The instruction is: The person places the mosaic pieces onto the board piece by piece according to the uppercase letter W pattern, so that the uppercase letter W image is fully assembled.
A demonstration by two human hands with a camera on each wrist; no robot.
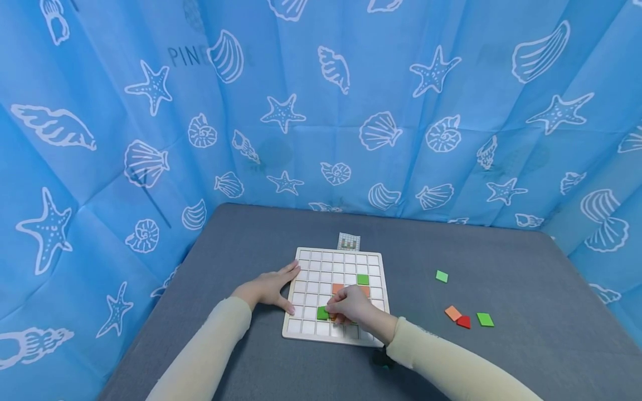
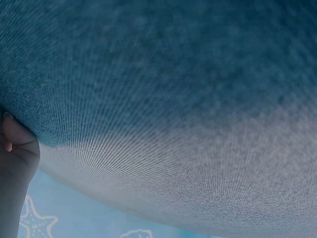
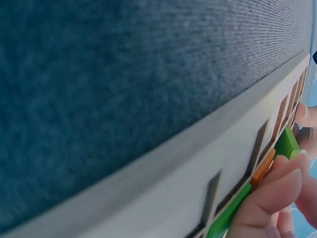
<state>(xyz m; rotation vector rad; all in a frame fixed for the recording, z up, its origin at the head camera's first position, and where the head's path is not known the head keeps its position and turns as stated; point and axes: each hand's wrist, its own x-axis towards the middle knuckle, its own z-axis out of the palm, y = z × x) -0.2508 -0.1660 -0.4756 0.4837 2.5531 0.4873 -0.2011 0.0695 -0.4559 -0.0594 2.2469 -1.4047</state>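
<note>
A white gridded board (image 1: 311, 278) with a pale wooden frame lies on the table. My left hand (image 1: 271, 287) rests at its left edge, thumb and fingers spread; part of it shows at the border of the left wrist view. Over the lower middle of the grid, my right hand (image 1: 353, 306) pinches a green square tile (image 3: 286, 144), tilted against the board. Beside it in the right wrist view are an orange tile (image 3: 262, 167) and another green tile (image 3: 229, 213). Farther up the grid sit a green tile (image 1: 363, 279) and an orange tile (image 1: 338, 288). The hand hides some squares.
A small patterned card (image 1: 348, 241) lies beyond the board's far edge. To the right on the grey table (image 1: 421, 239) are loose green tiles (image 1: 485, 319), an orange tile (image 1: 453, 313) and a red piece (image 1: 463, 322). A blue shell-print curtain (image 1: 311, 139) surrounds the table.
</note>
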